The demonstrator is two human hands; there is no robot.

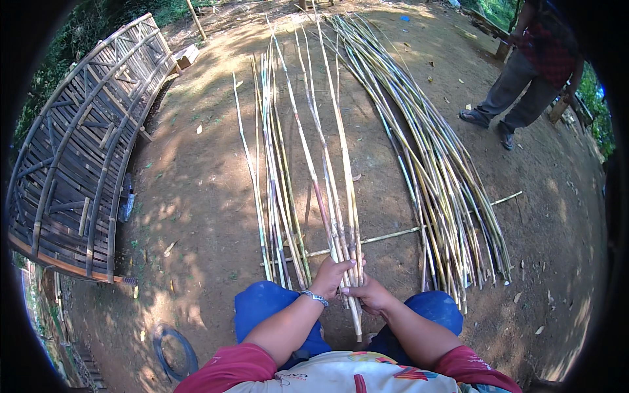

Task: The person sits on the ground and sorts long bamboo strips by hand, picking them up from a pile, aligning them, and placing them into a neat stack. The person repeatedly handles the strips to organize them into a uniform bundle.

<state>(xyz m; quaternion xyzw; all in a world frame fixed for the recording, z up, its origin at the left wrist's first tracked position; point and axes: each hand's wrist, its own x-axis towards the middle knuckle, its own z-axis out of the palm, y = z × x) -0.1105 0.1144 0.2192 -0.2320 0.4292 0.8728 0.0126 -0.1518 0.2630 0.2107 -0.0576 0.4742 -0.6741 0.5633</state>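
Observation:
Between my knees I hold a small bunch of long, thin bamboo poles [329,190], their lower ends toward me and their tips fanning out far ahead. My left hand [331,276], with a bracelet at its wrist, is closed round the bunch. Just below it and to the right, my right hand [368,295] grips the same poles near their butt ends. To the left of the bunch lies a smaller group of poles [272,164] on the ground. A larger pile of poles [432,164] stretches out on the right.
One pole [386,236] lies crosswise under the others. At the left stands a slatted bamboo structure [85,150], with a plastic bottle [128,203] beside it. A black hose ring [174,354] rests at lower left. Another person [534,72] stands at upper right on the bare earth [203,216].

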